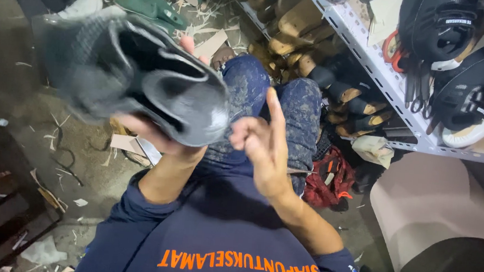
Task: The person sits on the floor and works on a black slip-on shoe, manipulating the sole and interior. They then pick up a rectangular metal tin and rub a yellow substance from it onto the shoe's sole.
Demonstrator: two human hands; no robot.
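Left hand [158, 138] cradles dark grey unfinished shoe upper with mesh panel [126, 75] from beneath, fingers curled around its underside, one fingertip showing past far edge. Shoe upper held up over lap, left of centre. Right hand [264, 146] just right of it, not touching: index finger straight, pointing far, other fingers folded loosely. Blue speckled jeans [279, 101] beneath. White metal shelving [373, 77] far right holds wooden shoe lasts [297, 25] and black shoes [440, 31]. Scraps litter concrete floor [15, 95].

shelf rack [373, 71] crowds right | littered floor [36, 114] open left
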